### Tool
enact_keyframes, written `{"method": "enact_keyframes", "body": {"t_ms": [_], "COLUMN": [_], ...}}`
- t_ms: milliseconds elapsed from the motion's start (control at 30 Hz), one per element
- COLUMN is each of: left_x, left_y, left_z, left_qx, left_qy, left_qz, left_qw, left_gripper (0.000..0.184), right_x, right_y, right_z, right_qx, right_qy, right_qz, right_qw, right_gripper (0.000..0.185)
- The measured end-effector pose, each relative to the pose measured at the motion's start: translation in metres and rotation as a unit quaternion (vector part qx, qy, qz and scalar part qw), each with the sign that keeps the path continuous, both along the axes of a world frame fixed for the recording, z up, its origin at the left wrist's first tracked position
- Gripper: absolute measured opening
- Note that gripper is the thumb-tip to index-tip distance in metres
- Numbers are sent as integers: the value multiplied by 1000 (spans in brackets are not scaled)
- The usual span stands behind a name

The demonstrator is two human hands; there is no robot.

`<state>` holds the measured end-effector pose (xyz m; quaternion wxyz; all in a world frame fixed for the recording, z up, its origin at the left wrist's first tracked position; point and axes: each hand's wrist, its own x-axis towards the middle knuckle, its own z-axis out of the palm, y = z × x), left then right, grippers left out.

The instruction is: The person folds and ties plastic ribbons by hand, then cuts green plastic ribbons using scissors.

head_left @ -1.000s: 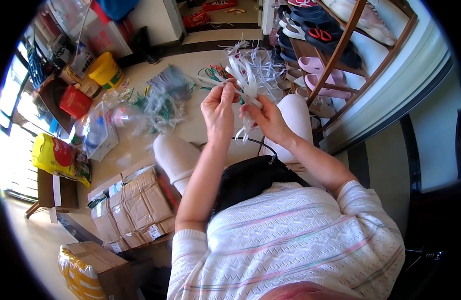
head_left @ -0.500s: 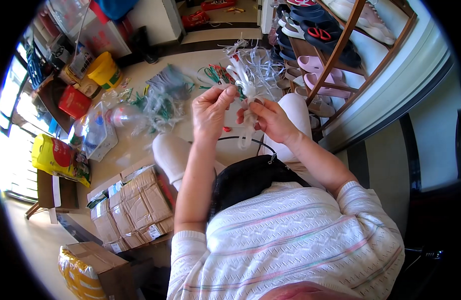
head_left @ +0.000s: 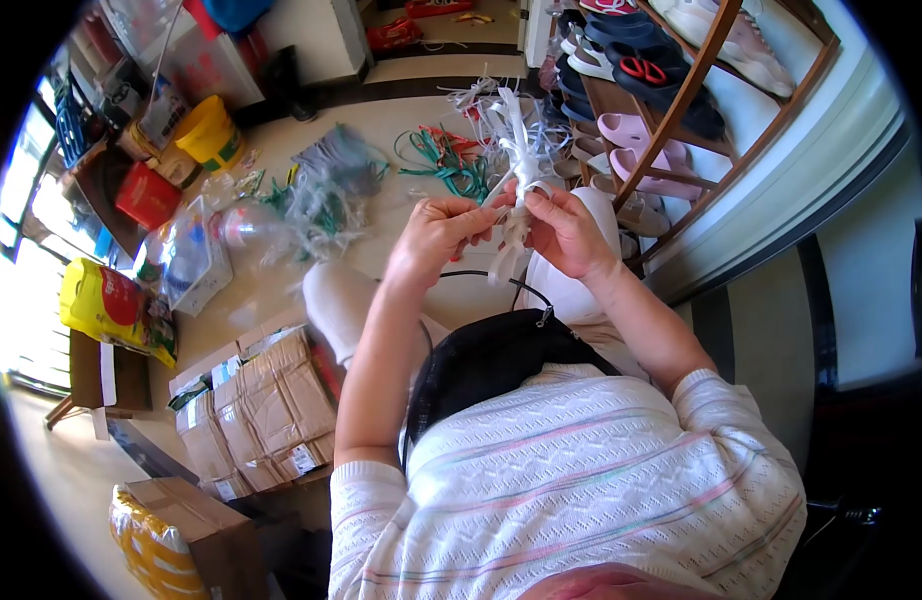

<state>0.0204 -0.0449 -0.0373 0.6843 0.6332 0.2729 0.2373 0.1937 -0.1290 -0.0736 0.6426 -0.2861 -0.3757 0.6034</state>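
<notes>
My right hand is closed around a bundle of white straps, whose loose ends stick up above the fingers and hang below them. Beside it on the left, my left hand is pinched at the bundle's side, with a white strap end between its fingertips. Both hands are above my lap, nearly touching. Behind them on the floor lie green straps with some red ones, and a heap of white straps partly hidden by the bundle.
On the right stands a wooden shoe rack. Clear plastic and grey strips lie on the floor at the left, near a white basket, a yellow bucket and a red container. Flattened cardboard is at lower left.
The bundle and my right hand have shifted slightly right. My left hand has moved away from the bundle, then back to its side. More of the green straps shows.
</notes>
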Motion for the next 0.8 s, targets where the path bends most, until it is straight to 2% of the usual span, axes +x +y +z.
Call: {"method": "enact_keyframes", "body": {"t_ms": [367,667,800], "left_x": [-4,-3,-4], "left_y": [6,12,14], "left_z": [-10,-22,-25], "left_qx": [-122,-159,-220], "left_qy": [-77,-76,-91], "left_qz": [68,48,24], "left_qw": [987,983,971], "left_gripper": [20,24,25], "right_x": [-2,-2,-2], "right_y": [1,4,2], "right_z": [-2,-1,-1], "right_qx": [5,17,23], "right_qy": [49,48,28], "right_qz": [3,14,3], "right_qw": [999,999,999], "right_gripper": [28,32,32]}}
